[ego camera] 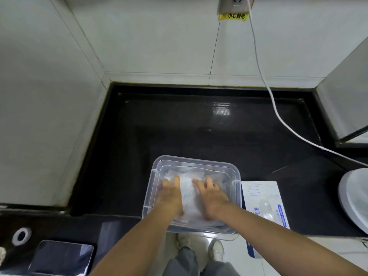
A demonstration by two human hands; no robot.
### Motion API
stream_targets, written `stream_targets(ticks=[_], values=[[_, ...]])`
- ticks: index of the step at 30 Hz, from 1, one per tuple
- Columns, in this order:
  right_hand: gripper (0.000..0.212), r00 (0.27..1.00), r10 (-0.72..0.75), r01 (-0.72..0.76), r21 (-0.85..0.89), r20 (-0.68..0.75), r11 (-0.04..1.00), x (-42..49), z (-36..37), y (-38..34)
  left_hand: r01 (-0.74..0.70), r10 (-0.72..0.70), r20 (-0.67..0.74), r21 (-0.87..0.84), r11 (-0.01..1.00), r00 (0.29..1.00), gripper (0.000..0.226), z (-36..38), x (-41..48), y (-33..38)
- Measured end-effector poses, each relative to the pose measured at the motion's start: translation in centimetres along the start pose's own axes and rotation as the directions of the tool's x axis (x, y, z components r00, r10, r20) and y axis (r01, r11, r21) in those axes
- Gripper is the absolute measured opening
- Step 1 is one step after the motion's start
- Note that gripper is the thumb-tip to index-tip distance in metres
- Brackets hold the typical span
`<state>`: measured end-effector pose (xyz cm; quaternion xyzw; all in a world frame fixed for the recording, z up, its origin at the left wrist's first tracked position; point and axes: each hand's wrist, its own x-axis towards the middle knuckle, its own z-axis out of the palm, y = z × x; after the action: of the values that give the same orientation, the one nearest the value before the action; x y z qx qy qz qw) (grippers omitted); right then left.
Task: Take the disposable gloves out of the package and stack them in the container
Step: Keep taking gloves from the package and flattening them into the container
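Note:
A clear plastic container (235, 176) stands at the front edge of the black counter. Thin translucent disposable gloves (188, 188) lie in a flat pile inside it. My left hand (171, 196) presses flat on the left side of the pile, fingers straight. On the right side of the pile my right hand (211, 198) lies flat too, fingers spread. Just right of the container lies the white and blue glove package (264, 204), flat on the counter.
A white cable (266, 84) hangs from a wall socket and runs across the counter to the right. A round white appliance (354, 198) sits at the right edge. A phone (61, 257) and a small ring (21, 236) lie front left. A steel box (346, 108) stands back right.

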<state>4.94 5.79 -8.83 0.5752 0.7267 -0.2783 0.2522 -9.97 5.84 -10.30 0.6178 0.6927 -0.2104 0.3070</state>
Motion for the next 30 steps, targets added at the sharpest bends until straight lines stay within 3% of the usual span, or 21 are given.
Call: stream_targets(ticks=[4,7,10,13,16,19,22,25,30], values=[[0.11,0.999,0.008,-0.008,-0.017,0.051,1.0,-0.1,-0.4,-0.4,0.017,-0.019,0.052,0.028,0.999,0.998,0.125,0.0,-0.4,0.1],[0.097,0.996,-0.077,0.074,0.067,0.041,0.995,-1.2,-2.0,-0.1,-0.002,0.001,0.021,0.026,1.0,1.0,0.11,-0.4,-1.5,0.1],[0.048,0.951,-0.186,0.262,0.319,-0.249,0.911,-2.8,-4.3,1.4,-0.062,0.073,-0.161,0.074,0.995,0.984,0.075,-1.8,-3.1,0.5],[0.012,0.844,-0.039,0.379,0.544,-0.535,0.749,-5.1,-5.8,4.4,-0.158,0.185,-0.397,0.101,0.982,0.899,0.042,-3.3,-4.7,2.0],[0.016,0.818,0.126,0.265,0.562,-0.561,0.783,-7.0,-5.7,8.7,-0.266,0.24,-0.503,0.021,0.964,0.831,0.025,-4.4,-6.1,5.0],[0.012,0.9,0.21,0.043,0.556,-0.383,0.83,-8.5,-3.9,12.9,-0.41,0.313,-0.533,-0.069,0.91,0.786,0.019,-4.7,-8.1,9.3],[0.005,0.949,0.208,-0.083,0.45,-0.235,0.889,-10.1,-1.4,14.8,-0.534,0.428,-0.491,-0.093,0.84,0.759,0.019,-3.6,-9.9,13.3],[0.02,0.97,0.201,-0.153,0.303,-0.135,0.941,-11.1,0.4,15.3,-0.579,0.511,-0.372,-0.092,0.81,0.775,0.024,-1.7,-10.6,16.3],[0.016,0.932,0.246,-0.176,0.261,-0.266,0.949,-11.0,1.8,16.0,-0.495,0.488,-0.097,-0.073,0.866,0.868,0.049,1.8,-10.2,19.0]])
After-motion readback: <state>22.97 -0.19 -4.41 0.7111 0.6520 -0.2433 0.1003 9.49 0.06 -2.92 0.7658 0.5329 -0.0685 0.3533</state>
